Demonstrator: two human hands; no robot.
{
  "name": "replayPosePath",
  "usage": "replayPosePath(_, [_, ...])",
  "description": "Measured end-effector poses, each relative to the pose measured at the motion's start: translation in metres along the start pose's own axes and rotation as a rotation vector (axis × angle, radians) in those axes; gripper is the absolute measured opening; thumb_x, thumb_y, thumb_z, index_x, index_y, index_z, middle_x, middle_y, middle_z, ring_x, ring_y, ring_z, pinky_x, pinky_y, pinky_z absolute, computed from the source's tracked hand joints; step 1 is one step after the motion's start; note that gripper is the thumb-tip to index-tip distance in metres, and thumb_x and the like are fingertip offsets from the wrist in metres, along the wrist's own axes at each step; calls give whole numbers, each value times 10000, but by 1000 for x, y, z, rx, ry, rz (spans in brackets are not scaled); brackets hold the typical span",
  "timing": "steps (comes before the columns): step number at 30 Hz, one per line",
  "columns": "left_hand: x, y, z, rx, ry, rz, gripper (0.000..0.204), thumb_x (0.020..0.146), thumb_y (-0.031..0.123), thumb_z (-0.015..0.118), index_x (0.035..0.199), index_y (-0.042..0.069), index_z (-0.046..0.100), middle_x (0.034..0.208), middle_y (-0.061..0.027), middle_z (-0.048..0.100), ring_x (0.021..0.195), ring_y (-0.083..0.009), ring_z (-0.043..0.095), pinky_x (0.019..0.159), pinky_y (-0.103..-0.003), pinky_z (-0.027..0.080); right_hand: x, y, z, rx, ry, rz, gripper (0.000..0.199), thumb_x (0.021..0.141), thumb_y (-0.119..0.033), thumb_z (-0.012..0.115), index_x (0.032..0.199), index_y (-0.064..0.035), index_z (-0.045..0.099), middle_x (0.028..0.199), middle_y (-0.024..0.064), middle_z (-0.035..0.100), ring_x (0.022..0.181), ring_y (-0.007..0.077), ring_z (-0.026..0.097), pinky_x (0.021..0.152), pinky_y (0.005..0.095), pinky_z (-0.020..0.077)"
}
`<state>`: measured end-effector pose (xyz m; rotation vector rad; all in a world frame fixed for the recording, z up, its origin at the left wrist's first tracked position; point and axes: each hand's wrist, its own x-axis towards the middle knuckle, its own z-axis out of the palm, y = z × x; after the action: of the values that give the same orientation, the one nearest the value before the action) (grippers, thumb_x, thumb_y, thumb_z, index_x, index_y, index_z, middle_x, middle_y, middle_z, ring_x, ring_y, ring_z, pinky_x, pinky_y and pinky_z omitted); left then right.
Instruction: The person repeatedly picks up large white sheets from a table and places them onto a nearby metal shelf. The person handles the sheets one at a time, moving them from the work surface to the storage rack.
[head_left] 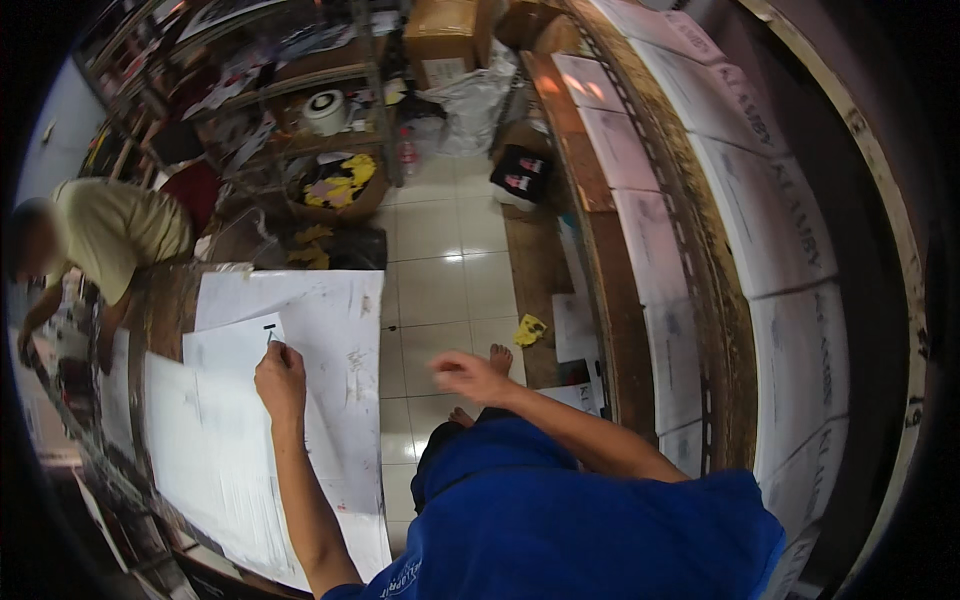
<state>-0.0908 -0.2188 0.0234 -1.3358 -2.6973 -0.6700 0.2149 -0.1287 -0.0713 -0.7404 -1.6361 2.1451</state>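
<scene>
Far left: co-worker (120, 225) in a pale yellow shirt, bent forward. Next, wooden table (168, 305) bearing the white sheet (225, 430). At its upper right corner, the left hand (280, 375) of the person in a blue shirt (590, 540), fingertips drawn together; from where I stand, cannot tell whether they grip it. Right hand (468, 375): blurred, half curled, empty, above tiled floor (425, 235). Far right: printed white panels (650, 245) in a row.

A person's two bare hands (280, 376) and two bare feet (500, 357) appear with one pale-yellow-shirted co-worker (120, 230), one clear red-capped plastic bottle (407, 154) and one round white container (324, 120).
</scene>
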Motion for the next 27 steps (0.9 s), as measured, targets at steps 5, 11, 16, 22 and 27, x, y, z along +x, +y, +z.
replayPosePath(5, [15,85,20,-440,-134,-14,130,858,70,571,809,-50,584,649,-128,632,544,-178,637,523,-299,485,29,-90,52,-340,-127,-150,308,883,-166,604,1165,-64,532,1082,100,548,997,192,550,819,304,504])
replayPosePath(11, [10,155,36,-790,-138,52,160,875,66,594,982,-53,603,748,-119,653,658,-153,649,621,-264,491,22,-55,-20,-228,299,-125,186,826,-13,531,1001,-25,593,887,85,606,852,158,576,763,291,465])
replayPosePath(16, [-24,109,17,-674,43,59,192,874,8,559,1048,-64,597,927,-138,632,797,-188,584,729,-292,476,-40,-78,-190,-463,733,-44,150,805,18,542,916,-27,633,893,50,627,857,141,578,785,273,468])
replayPosePath(22, [-74,37,46,-243,23,-123,241,929,116,520,1075,-74,549,988,-156,571,885,-240,533,804,-329,439,-147,-50,-404,-747,1358,260,98,847,-97,553,901,-69,630,880,24,621,821,148,581,735,283,462])
replayPosePath(27, [-91,42,80,-93,4,-260,371,944,300,545,1015,-60,602,950,-213,610,877,-317,579,804,-413,472,-201,-11,-548,-1121,1590,526,140,856,-149,573,955,-79,643,932,65,636,877,204,597,776,329,467])
